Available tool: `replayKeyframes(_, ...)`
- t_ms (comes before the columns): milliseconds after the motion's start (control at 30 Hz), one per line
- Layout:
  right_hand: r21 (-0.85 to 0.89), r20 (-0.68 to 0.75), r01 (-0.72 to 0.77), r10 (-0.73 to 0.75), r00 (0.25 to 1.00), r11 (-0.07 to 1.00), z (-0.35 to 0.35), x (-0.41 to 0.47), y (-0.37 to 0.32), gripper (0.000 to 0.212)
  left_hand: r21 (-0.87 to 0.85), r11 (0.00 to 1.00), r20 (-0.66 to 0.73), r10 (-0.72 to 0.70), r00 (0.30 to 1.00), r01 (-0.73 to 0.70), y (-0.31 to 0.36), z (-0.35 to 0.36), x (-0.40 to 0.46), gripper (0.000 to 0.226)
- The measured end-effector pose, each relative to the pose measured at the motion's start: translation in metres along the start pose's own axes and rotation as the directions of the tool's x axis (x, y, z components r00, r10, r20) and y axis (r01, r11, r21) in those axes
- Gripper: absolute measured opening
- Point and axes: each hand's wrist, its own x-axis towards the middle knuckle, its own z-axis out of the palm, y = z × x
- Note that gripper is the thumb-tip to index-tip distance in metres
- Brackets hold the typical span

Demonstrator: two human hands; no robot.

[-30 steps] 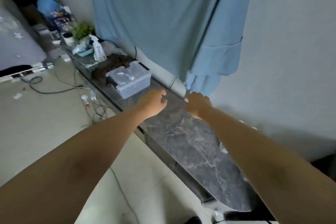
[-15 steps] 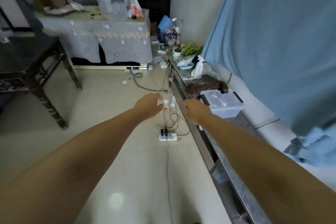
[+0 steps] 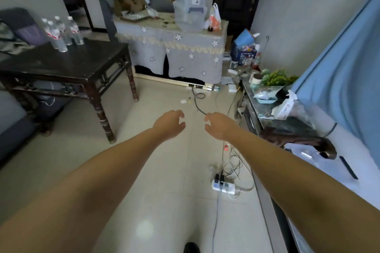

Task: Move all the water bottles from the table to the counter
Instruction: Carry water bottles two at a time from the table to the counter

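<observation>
Several clear water bottles (image 3: pixel 61 34) with red-and-white labels stand together at the far left corner of a dark wooden table (image 3: pixel 67 63) on the left. The marble counter (image 3: pixel 265 109) runs along the right wall under a blue curtain. Both my arms reach forward over the tiled floor between them. My left hand (image 3: pixel 169 124) and my right hand (image 3: pixel 220 125) hold nothing, fingers loosely curled, well clear of the bottles and the counter.
A power strip (image 3: pixel 223 186) with tangled cables lies on the floor near the counter. On the counter sit a green plant (image 3: pixel 275 79), bags, a brown cloth (image 3: pixel 298 139) and a clear plastic box (image 3: pixel 308 155). A cloth-covered table (image 3: pixel 174 53) stands at the back.
My view has swung left from the counter and curtain to the room, bringing the dark table and its bottles into sight. Both hands came off the counter empty and now hang over the floor.
</observation>
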Motion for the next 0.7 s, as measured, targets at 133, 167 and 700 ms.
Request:
replayKeyframes(133,-0.003,0.031,0.063,-0.063,0.998,0.998,-0.021,0.084,-0.009,0.043,-0.016,0.998,-0.023,-0.054,0.998,0.054,-0.021,-0.019,0.062,0.038)
replayKeyframes(167,-0.008,0.041,0.082,-0.082,0.996,0.997,-0.025,0.112,-0.014,0.043,-0.029,0.996,-0.035,-0.081,0.996,0.079,-0.032,-0.025,0.08,0.037)
replayKeyframes(700,-0.021,0.158,0.29,-0.283,0.946,0.957,-0.031,0.405,-0.183,0.041,-0.098,0.933,-0.063,-0.352,0.934,0.345,-0.262,-0.127,0.248,0.04)
